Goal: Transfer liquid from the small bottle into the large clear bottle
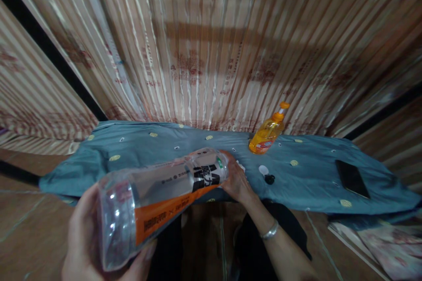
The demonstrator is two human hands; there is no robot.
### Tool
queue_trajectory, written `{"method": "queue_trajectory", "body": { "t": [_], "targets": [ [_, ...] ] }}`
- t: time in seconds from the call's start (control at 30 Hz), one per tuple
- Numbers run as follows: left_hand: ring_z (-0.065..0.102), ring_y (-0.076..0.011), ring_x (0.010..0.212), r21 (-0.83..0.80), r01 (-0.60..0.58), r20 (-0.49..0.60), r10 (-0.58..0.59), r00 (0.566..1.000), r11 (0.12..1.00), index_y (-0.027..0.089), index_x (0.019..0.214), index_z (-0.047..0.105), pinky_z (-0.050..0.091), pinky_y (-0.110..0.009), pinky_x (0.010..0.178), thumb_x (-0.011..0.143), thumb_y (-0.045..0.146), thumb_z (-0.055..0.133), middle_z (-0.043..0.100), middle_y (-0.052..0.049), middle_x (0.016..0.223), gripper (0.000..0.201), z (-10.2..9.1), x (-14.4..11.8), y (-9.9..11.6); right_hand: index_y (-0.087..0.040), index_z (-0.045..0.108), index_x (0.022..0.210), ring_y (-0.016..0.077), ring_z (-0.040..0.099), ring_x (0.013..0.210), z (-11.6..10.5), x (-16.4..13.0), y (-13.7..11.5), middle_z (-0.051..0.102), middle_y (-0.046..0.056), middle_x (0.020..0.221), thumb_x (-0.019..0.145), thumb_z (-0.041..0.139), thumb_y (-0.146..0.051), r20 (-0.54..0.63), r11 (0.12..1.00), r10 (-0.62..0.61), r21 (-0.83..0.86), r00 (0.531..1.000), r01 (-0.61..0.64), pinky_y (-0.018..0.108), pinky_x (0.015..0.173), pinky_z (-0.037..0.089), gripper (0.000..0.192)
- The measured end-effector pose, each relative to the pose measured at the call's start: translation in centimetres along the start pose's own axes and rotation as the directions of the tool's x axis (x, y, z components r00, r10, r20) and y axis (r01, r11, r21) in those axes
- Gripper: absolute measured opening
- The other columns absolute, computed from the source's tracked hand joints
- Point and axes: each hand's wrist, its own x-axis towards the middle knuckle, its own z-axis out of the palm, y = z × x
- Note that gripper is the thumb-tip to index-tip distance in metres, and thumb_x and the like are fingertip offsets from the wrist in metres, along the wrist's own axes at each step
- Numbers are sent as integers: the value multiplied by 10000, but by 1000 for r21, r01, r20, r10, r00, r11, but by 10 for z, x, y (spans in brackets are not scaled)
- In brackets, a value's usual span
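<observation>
A large clear plastic bottle [158,202] with an orange and black label lies tilted on its side in front of me, its base toward the camera. My left hand [85,241] cups the base from below. My right hand [235,180], with a silver bracelet at the wrist, is closed around the neck end of the bottle, over the near edge of the blue-grey cloth [138,153]. The bottle's mouth is hidden by my right hand.
On the cloth stand an orange bottle [267,134] with an orange cap, a small white cap [263,169], a small black cap [269,179] and a dark phone [351,178] at the right. Striped curtains hang behind. Papers [379,237] lie on the floor at the right.
</observation>
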Motion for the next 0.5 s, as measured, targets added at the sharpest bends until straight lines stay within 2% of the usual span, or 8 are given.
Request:
{"method": "queue_trajectory", "body": {
  "t": [0.1, 0.17, 0.2, 0.27, 0.33, 0.4, 0.5],
  "targets": [
    [449, -480, 1531, 17, -40, 13, 40, 999, 999, 541, 1526, 519, 242, -753, 1313, 717, 431, 813, 589, 28, 1562, 868, -2, 2, -7, -210, 429, 1575, 367, 661, 1370, -1, 1, 0, 661, 175, 1468, 834, 726, -230, 7, 1000, 3, 7, 1000, -3, 569, 1097, 604, 798],
    [456, -518, 1513, 38, -93, 8, 93, 996, 995, 517, 1526, 533, 267, -795, 1280, 670, 472, 836, 626, -1, 1523, 909, -3, 4, -11, -217, 430, 1579, 364, 666, 1364, -1, 1, -1, 658, 171, 1473, 832, 735, -230, 14, 1000, 18, 14, 1000, -18, 567, 1097, 604, 807],
    [500, -560, 1458, 31, -141, -32, 142, 989, 990, 482, 1503, 579, 298, -837, 1238, 610, 533, 859, 673, -33, 1459, 937, -4, 4, -11, -220, 429, 1581, 362, 667, 1363, -2, 2, -2, 655, 170, 1478, 831, 738, -226, 16, 1000, 23, 16, 1000, -24, 567, 1099, 603, 811],
    [478, -529, 1492, 35, -35, -5, 35, 999, 999, 494, 1527, 543, 284, -815, 1260, 677, 483, 837, 631, -23, 1519, 900, -3, 4, -7, -219, 429, 1580, 361, 664, 1367, -2, 2, -2, 653, 173, 1481, 832, 739, -221, 17, 1000, 24, 20, 1000, -24, 567, 1105, 598, 810],
    [493, -499, 1491, 40, 5, 7, -5, 1000, 999, 513, 1539, 517, 274, -787, 1280, 724, 486, 806, 604, -9, 1550, 864, -1, 3, 0, -212, 433, 1573, 365, 658, 1376, -1, 2, -2, 656, 179, 1479, 837, 736, -227, 12, 1000, 17, 22, 1000, -17, 570, 1111, 593, 796],
    [512, -479, 1480, 44, 5, 10, -5, 1000, 999, 509, 1547, 508, 267, -760, 1293, 743, 494, 796, 602, -8, 1548, 854, 0, 3, 5, -205, 434, 1568, 369, 650, 1387, 0, 2, -1, 652, 184, 1484, 837, 733, -228, 7, 1000, 10, 23, 1000, -10, 573, 1118, 587, 789],
    [533, -484, 1454, 52, -56, 1, 56, 998, 997, 425, 1564, 520, 273, -738, 1289, 691, 518, 841, 641, -46, 1490, 935, 0, 5, 3, -211, 426, 1574, 366, 643, 1397, 1, 2, 1, 639, 182, 1501, 822, 731, -209, 6, 1000, 3, 15, 1000, -3, 572, 1132, 576, 811]
  ]
}}
